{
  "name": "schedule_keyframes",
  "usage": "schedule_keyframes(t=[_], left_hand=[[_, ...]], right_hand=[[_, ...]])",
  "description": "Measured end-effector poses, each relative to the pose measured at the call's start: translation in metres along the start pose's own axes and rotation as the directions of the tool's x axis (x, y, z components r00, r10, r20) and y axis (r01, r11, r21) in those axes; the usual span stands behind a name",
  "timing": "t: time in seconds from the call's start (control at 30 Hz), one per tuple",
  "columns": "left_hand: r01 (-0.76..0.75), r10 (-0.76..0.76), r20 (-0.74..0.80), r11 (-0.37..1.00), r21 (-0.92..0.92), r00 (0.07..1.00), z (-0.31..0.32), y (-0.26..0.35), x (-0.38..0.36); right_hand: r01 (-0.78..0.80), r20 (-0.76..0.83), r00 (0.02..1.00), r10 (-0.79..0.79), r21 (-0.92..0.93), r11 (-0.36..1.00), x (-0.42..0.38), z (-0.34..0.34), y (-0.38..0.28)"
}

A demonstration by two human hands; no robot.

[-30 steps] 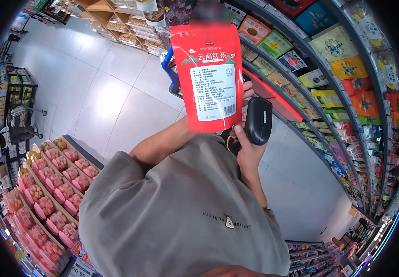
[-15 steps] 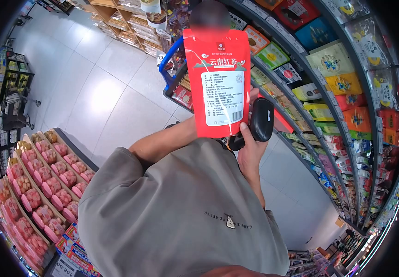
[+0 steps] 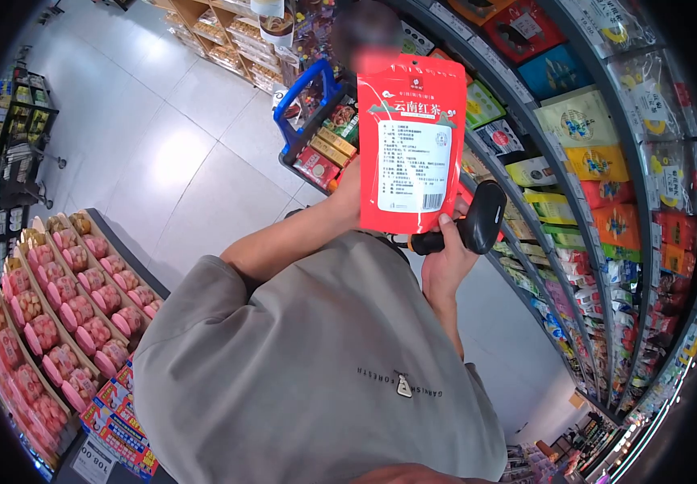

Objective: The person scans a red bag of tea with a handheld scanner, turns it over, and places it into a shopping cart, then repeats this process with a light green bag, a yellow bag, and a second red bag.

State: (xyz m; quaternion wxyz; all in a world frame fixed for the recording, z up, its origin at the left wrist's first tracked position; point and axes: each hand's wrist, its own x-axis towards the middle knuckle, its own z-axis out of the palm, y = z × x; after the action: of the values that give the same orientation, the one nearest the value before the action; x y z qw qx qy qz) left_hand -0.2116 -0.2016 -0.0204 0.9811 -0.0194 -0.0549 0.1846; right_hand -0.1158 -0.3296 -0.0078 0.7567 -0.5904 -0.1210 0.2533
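A flat red pouch of tea (image 3: 371,173) with a white printed label and barcode stands upright before me, its back turned my way. My left hand (image 3: 353,190) goes behind the pouch's left edge, and its fingers are hidden there. My right hand (image 3: 449,262) is closed around the handle of a black barcode scanner (image 3: 484,218), just right of the pouch's bottom corner. The right thumb rests on the pouch's lower edge, beside the barcode. Behind the pouch's right side a strip of something red shows, too covered to name.
Beyond the pouch stands a blue-handled shopping basket (image 3: 285,133) with boxes inside. Shelves of packaged goods (image 3: 598,165) curve along the right. On the left, tiered racks hold pink-lidded tubs (image 3: 62,290). Wooden shelving (image 3: 203,32) stands at the back, beside pale floor tiles (image 3: 179,169).
The pouch and scanner have shifted right in view, the scanner also slightly lower. More of the basket and its boxes shows. The right thumb stays at the pouch's bottom edge.
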Motion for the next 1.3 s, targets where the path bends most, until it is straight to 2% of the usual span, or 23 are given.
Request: schedule_keyframes(t=[0.07,0.2,0.27,0.3,0.37,0.57,0.6,0.67,0.7,0.77,0.93,1.13,1.23,1.3], left_hand=[[-0.029,0.141,-0.228,0.900,0.435,0.963,0.009,0.002,-0.001],[-0.066,0.201,-0.294,0.909,0.411,0.934,0.005,0.001,-0.005],[-0.153,0.203,-0.232,0.965,0.214,0.951,-0.013,0.003,-0.007],[-0.152,0.201,-0.232,0.966,0.210,0.952,-0.016,0.001,-0.008],[-0.222,0.276,-0.183,0.937,0.270,0.944,-0.019,-0.002,-0.013],[-0.159,0.303,-0.259,0.874,0.460,0.917,-0.015,-0.008,-0.033],[-0.153,0.297,-0.263,0.876,0.458,0.918,-0.019,-0.008,-0.037],[-0.208,0.253,-0.117,0.930,0.304,0.960,-0.028,-0.007,-0.042],[-0.200,0.246,-0.119,0.931,0.306,0.962,-0.030,-0.006,-0.046],[-0.093,0.212,-0.152,0.825,0.558,0.965,-0.031,-0.004,-0.051],[-0.017,0.193,-0.260,0.832,0.554,0.946,-0.031,0.003,-0.058],[-0.046,0.249,-0.320,0.848,0.527,0.914,-0.036,0.013,-0.057],[-0.071,0.275,-0.315,0.844,0.531,0.909,-0.042,0.016,-0.056],[-0.075,0.281,-0.308,0.837,0.542,0.909,-0.044,0.018,-0.055]], right_hand=[[0.015,0.013,1.000,-0.015,-0.019,1.000,0.001,-0.003,0.001],[0.052,0.054,0.997,-0.048,-0.065,0.997,0.000,-0.011,0.008],[0.058,0.036,0.998,-0.056,-0.059,0.997,-0.002,-0.009,0.006],[0.060,0.009,0.998,-0.060,-0.054,0.997,-0.005,-0.010,0.006],[0.072,-0.006,0.997,-0.072,-0.054,0.996,-0.011,-0.010,0.008],[0.037,-0.039,0.998,-0.038,-0.020,0.999,-0.026,-0.010,0.014],[0.021,-0.028,0.999,-0.021,-0.016,1.000,-0.028,-0.011,0.015],[0.025,-0.054,0.998,-0.026,-0.012,1.000,-0.032,-0.007,0.013],[0.032,-0.073,0.997,-0.032,-0.007,0.999,-0.034,-0.004,0.014],[0.032,-0.092,0.995,-0.031,0.002,1.000,-0.037,-0.004,0.017],[0.008,-0.127,0.992,-0.004,0.034,0.999,-0.043,-0.003,0.029],[-0.030,-0.013,0.999,0.029,-0.040,0.999,-0.042,-0.010,0.021],[-0.088,0.037,0.993,0.108,-0.352,0.932,-0.046,-0.021,0.003],[-0.126,0.061,0.985,0.160,-0.379,0.917,-0.052,-0.026,-0.009]])
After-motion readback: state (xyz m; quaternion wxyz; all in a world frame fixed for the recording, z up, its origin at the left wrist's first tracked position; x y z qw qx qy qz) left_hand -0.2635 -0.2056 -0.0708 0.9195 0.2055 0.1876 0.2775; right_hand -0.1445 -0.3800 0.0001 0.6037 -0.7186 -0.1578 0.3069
